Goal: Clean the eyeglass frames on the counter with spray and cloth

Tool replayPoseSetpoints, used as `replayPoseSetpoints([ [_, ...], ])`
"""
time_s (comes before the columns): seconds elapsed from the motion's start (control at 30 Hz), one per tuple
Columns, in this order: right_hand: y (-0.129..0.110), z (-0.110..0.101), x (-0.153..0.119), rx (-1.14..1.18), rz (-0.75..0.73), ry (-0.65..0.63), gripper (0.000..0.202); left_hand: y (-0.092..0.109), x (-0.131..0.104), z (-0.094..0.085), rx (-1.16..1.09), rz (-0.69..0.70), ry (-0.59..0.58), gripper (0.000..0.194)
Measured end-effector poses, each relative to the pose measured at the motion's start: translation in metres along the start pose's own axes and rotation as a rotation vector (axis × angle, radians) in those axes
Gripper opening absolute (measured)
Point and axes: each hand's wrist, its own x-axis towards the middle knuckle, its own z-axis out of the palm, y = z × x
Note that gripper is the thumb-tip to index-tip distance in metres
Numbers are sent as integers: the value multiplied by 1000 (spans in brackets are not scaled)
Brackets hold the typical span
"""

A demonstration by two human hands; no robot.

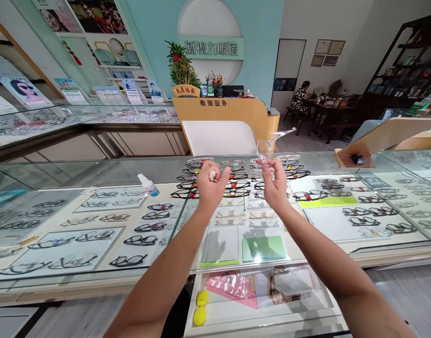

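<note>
My right hand [275, 185] pinches a pair of clear eyeglasses [263, 149] and holds it up above the glass counter, one temple pointing up and to the right. Beside it, my left hand [212, 185] is closed around a small whitish wad [212, 175]; its material is hard to make out. Under and around both hands lie rows of eyeglasses [236, 193] on the counter top, several with red or orange tags on their lenses. A small white bottle [148, 185] with a blue label lies tilted on the glass to the left.
The glass display counter [159, 170] spans the view, with more eyeglasses inside. An open drawer [232, 324] near my body holds pink plastic packaging [232, 284] and yellow round items [200, 316]. A wooden stand [356, 157] rises at right. A person [300, 99] sits far back.
</note>
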Motion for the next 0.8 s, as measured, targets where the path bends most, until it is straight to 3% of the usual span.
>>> replayPoseSetpoints([
  [0.07,2,-2,1,40,12,-18,29,4,-4,0,187,205,-25,44],
  [0.13,1,-3,2,56,-3,-53,31,7,-7,0,251,277,-102,22],
  [0.27,-7,-5,1,-59,-66,-177,37,6,-8,0,210,211,-149,68],
  [0.33,-10,-5,0,-115,-108,-226,37,4,-7,-1,194,171,-154,80],
  [0.6,-11,-6,-1,-93,-178,-271,32,0,-4,-7,178,133,-210,81],
  [0.8,-9,-6,1,-123,-203,-308,36,-2,-3,-10,135,54,-212,62],
])
